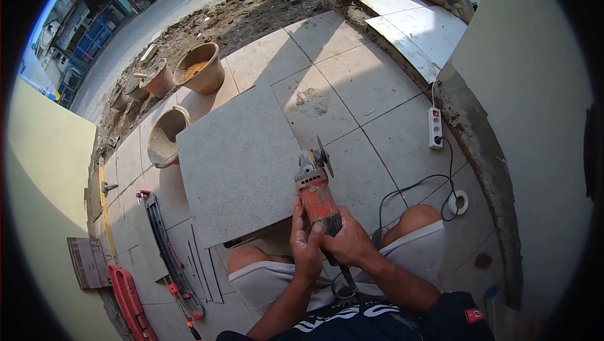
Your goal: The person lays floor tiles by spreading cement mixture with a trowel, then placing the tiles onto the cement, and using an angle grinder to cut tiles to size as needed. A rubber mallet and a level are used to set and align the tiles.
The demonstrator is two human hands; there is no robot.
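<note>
A red angle grinder (319, 201) is held above my lap, its thin disc (325, 155) pointing away from me. My left hand (305, 244) grips the grinder's left side, fingers along the body and thumb near its rear. Around the rear from the right closes my right hand (350, 238). Just beyond and left of the grinder lies a large grey tile (236, 152), raised a little off the floor. The black power cord (412, 185) runs on the right toward a white power strip (435, 128).
Several buckets, including a brown bucket (204, 77) and a tilted bucket (167, 143), stand at the far left. A tile cutter (165, 246), red tool (129, 300) and yellow level (107, 215) lie left. A tape roll (458, 202) sits right, near the wall.
</note>
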